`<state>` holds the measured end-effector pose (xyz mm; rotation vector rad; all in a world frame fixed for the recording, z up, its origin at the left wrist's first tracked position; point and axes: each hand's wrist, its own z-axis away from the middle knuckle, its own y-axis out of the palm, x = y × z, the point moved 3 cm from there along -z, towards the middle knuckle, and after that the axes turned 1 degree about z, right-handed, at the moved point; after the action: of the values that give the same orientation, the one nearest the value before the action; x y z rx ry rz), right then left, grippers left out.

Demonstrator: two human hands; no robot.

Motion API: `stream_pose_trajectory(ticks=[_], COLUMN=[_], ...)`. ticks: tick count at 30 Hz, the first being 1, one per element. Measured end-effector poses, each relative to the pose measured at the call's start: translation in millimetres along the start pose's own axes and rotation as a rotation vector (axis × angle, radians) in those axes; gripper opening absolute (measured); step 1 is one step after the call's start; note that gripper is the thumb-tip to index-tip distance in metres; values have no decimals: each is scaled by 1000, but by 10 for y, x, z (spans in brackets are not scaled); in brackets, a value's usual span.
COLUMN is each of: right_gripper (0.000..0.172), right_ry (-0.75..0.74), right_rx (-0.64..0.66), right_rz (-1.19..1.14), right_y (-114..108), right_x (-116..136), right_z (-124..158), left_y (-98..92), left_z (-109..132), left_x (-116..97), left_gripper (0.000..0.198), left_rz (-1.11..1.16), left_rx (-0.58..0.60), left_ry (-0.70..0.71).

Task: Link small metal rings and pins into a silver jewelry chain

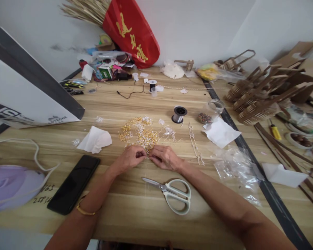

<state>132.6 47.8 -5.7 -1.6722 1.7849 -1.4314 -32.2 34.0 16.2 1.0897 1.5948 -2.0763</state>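
My left hand (132, 157) and my right hand (165, 157) meet at the near edge of a pile of gold and silver beads (147, 137). Both are closed in a pinch, fingertips almost touching. Whatever sits between them is too small to make out. Below my right hand lies a pair of scissors (172, 191) with pale handles, blades pointing left. A beaded chain (195, 146) is stretched on the wood to the right. Beyond it stands a spool of thin wire (179, 114). Silvery wire pieces (169, 132) lie beside the beads.
A black phone (74, 184) and a white paper (95, 139) lie at left, near a large white box (26, 83). On the right are a jar of dark beads (211, 111), clear plastic bags (237, 170) and small woven baskets (258, 93). A red bag (131, 33) leans at the back.
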Motion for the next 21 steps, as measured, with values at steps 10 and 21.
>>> stream_pose_trajectory(ticks=[10, 21], right_gripper=[14, 13], right_ry=[-28, -19], right_rx=[23, 19], right_rz=[62, 49], right_y=[7, 13], right_x=[27, 21], right_z=[-8, -2], left_y=[84, 96], left_z=[-11, -43], left_x=[64, 53], left_gripper=[10, 10], left_rz=[274, 415], left_rx=[-49, -65], left_ry=[-74, -57])
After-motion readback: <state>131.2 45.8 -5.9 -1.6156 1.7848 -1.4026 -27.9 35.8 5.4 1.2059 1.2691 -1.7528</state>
